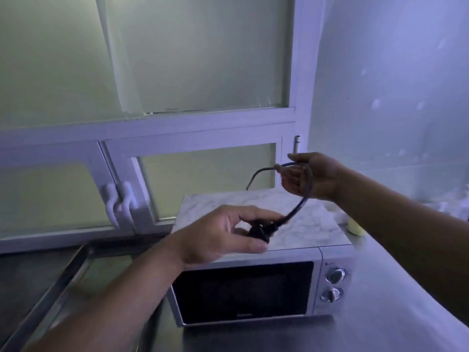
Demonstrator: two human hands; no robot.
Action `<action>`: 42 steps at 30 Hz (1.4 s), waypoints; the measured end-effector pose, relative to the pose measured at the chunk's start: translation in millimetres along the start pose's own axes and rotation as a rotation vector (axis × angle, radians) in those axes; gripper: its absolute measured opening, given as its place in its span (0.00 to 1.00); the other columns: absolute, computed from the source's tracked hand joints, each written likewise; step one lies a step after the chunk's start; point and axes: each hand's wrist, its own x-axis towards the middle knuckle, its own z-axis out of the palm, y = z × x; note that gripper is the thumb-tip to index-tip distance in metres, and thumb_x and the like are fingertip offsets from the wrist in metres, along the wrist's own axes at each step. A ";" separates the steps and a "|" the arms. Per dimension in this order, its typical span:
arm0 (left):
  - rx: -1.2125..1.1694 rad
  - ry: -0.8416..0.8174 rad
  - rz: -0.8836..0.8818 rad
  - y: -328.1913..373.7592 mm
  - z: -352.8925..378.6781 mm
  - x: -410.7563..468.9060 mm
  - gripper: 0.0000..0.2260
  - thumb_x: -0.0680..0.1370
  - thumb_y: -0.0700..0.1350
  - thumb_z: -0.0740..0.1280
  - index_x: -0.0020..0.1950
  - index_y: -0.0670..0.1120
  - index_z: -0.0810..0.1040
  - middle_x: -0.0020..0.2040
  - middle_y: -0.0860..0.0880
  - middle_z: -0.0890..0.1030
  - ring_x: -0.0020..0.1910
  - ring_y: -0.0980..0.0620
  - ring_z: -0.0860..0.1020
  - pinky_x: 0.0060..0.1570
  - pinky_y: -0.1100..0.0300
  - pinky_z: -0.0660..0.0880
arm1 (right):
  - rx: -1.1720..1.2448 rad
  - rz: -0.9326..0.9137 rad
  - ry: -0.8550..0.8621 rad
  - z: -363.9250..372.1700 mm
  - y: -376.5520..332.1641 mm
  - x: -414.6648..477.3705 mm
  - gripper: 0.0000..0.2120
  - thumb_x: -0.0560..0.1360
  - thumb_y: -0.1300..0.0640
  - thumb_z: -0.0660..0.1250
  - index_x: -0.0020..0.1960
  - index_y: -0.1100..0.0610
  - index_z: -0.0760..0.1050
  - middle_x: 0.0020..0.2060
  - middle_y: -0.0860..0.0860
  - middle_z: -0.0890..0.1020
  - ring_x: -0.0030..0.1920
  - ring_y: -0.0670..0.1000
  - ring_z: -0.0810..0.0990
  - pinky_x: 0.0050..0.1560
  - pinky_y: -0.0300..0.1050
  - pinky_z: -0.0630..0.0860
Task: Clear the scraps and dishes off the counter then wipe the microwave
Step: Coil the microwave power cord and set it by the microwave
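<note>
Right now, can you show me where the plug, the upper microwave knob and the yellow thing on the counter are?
plug [258, 231]: head view, on its black body, pinched in the left hand.
upper microwave knob [336, 275]: head view, on the knob's face.
yellow thing [356, 228]: head view, on its rounded top, beside the microwave.

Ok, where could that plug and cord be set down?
Bare marbled microwave top, under both hands. Bare steel counter right of the dials, in front of a yellow thing. Left hand grips the plug; cord crosses the open right hand.
</note>
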 end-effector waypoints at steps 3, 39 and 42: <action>0.153 -0.119 -0.039 -5.0 26.8 26.9 0.15 0.76 0.48 0.73 0.63 0.59 0.81 0.56 0.55 0.82 0.56 0.55 0.80 0.58 0.61 0.75 | -0.117 -0.059 0.099 -9.9 -32.1 -36.0 0.11 0.82 0.66 0.53 0.49 0.64 0.74 0.30 0.47 0.68 0.19 0.41 0.64 0.21 0.32 0.68; 1.141 0.695 -0.501 -162.5 -33.4 426.7 0.18 0.83 0.44 0.58 0.33 0.50 0.65 0.33 0.41 0.75 0.45 0.35 0.76 0.43 0.47 0.72 | -0.398 -0.321 0.042 -371.1 -37.5 101.4 0.11 0.73 0.63 0.75 0.36 0.57 0.75 0.28 0.51 0.73 0.32 0.50 0.71 0.43 0.51 0.76; 1.354 0.399 -0.390 -137.8 1.2 480.0 0.14 0.84 0.46 0.54 0.38 0.50 0.67 0.32 0.50 0.69 0.50 0.39 0.73 0.43 0.49 0.71 | -0.563 -0.368 0.056 -382.5 -31.6 95.2 0.14 0.75 0.53 0.74 0.35 0.57 0.76 0.27 0.48 0.71 0.31 0.48 0.69 0.39 0.45 0.71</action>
